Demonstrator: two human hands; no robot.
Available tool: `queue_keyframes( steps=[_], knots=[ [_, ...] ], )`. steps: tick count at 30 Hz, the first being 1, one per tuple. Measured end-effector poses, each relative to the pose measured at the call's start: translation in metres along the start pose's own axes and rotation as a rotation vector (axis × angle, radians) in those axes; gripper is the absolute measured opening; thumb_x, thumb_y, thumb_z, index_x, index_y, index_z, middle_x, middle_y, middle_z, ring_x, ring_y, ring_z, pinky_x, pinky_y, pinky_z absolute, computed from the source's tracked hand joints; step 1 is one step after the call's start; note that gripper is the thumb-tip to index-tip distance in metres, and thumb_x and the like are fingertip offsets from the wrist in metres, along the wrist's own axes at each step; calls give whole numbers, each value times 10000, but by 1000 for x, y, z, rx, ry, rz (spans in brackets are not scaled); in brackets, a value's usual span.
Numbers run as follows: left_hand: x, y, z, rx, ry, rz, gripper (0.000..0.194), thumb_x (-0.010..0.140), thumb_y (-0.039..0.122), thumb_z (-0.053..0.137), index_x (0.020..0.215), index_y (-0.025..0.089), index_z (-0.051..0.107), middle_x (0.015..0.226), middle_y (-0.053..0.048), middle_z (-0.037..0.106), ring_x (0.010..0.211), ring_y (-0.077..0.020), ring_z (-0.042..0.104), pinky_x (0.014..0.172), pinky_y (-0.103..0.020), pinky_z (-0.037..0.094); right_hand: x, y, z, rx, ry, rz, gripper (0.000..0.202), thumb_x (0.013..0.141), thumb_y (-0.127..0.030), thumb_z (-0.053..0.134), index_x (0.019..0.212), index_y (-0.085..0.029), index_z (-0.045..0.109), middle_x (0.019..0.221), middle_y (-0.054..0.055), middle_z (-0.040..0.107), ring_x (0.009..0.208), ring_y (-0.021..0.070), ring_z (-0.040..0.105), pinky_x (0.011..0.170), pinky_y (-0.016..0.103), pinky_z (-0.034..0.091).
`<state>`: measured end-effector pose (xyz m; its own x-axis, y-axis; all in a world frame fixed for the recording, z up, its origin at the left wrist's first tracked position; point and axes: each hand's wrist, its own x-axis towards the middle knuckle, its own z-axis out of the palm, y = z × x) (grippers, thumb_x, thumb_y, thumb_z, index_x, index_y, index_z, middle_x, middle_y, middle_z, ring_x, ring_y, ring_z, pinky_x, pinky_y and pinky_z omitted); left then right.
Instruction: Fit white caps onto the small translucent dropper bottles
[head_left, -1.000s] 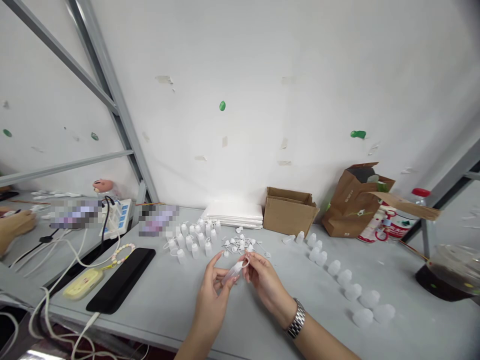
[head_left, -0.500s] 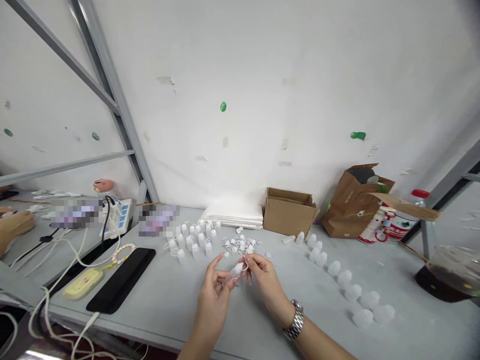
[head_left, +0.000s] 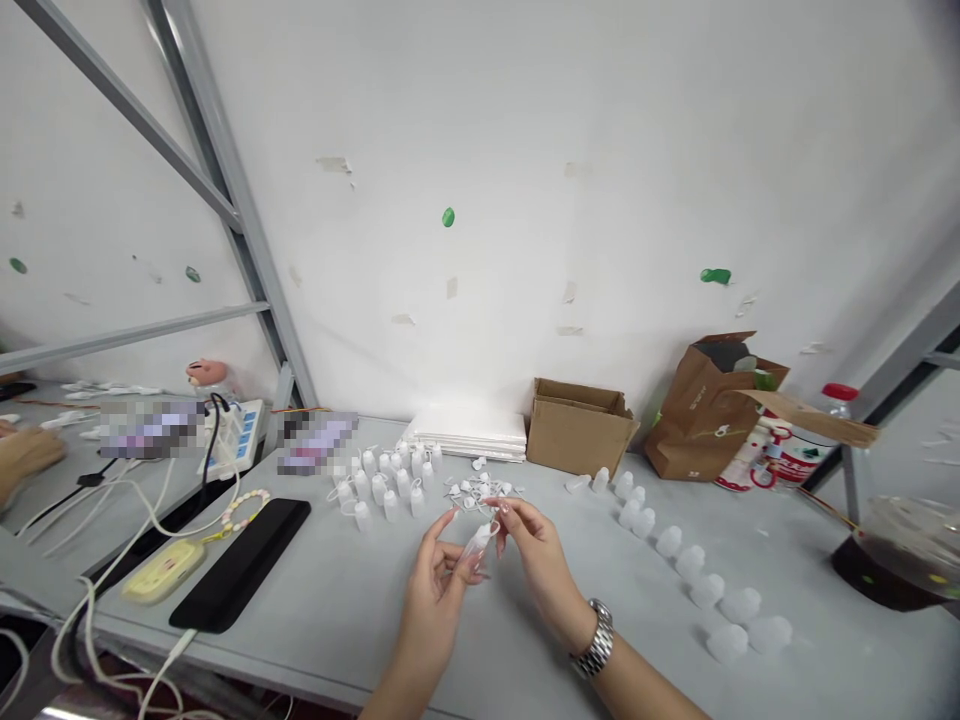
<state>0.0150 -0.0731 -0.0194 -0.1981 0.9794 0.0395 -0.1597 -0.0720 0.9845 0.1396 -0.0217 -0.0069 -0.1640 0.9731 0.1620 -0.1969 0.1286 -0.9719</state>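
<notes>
A small translucent bottle (head_left: 478, 541) with a white looped cap strap is gripped between the fingers of my left hand (head_left: 437, 590). Close on its right, my right hand (head_left: 541, 560) has thumb and forefinger pinched near the strap; whether they hold it is too small to tell. White caps with straps (head_left: 474, 490) lie in a loose pile just behind my hands. Several capped bottles (head_left: 390, 503) stand grouped to the left of the pile. On the right, several translucent bottles without straps (head_left: 690, 560) form a slanting row.
White flat sheets (head_left: 472, 432) and a cardboard box (head_left: 577, 425) stand by the wall. A paper bag (head_left: 697, 410) and a dark drink container (head_left: 892, 560) are at right. A black pad (head_left: 244, 565), yellow case (head_left: 163, 570) and cables lie left. Another person's hand (head_left: 30, 455) is far left.
My right hand has shifted slightly right and its fingers have drawn back from the bottle's top. The bottle in my left hand has moved slightly right. The other person's hand has moved slightly left.
</notes>
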Motion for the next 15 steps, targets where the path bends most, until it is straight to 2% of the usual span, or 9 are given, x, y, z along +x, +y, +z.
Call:
queue_keyframes(
  steps=[4, 7, 11, 13, 15],
  knots=[
    [-1, -1, 0, -7, -6, -14, 602, 707, 383, 620, 1229, 171, 408, 671, 14, 595, 703, -179, 620, 706, -339, 518, 1, 2, -1, 4, 27, 5, 239, 709, -410, 651, 646, -180, 641, 615, -13, 559, 526, 116, 465, 552, 249, 370],
    [-1, -8, -1, 32, -24, -22, 554, 732, 368, 587, 1223, 168, 429, 705, 1, 599, 711, -178, 618, 741, -358, 512, 0, 4, 2, -2, 43, 20, 267, 697, -417, 657, 595, -174, 615, 571, -19, 541, 505, 110, 436, 532, 242, 361],
    [-1, -16, -3, 199, -112, -12, 367, 699, 294, 590, 1038, 154, 597, 812, -53, 631, 779, -197, 609, 753, -345, 502, -5, 7, 7, -28, -6, 55, 293, 687, -423, 662, 557, -169, 591, 521, -39, 484, 493, 106, 435, 518, 237, 360],
    [-1, -13, -8, 326, -158, 11, 259, 684, 251, 588, 923, 166, 646, 842, -67, 654, 794, -204, 608, 766, -340, 490, -7, 5, 9, -30, -78, 57, 266, 692, -418, 658, 606, -170, 612, 556, -36, 494, 501, 106, 454, 518, 238, 371],
    [0, -7, -21, 435, -112, 56, 225, 690, 260, 580, 892, 192, 652, 911, -68, 672, 867, -217, 604, 830, -346, 459, -8, 2, 8, -27, -114, 45, 251, 729, -429, 618, 768, -182, 645, 589, -35, 506, 501, 108, 466, 521, 243, 383]
  ],
)
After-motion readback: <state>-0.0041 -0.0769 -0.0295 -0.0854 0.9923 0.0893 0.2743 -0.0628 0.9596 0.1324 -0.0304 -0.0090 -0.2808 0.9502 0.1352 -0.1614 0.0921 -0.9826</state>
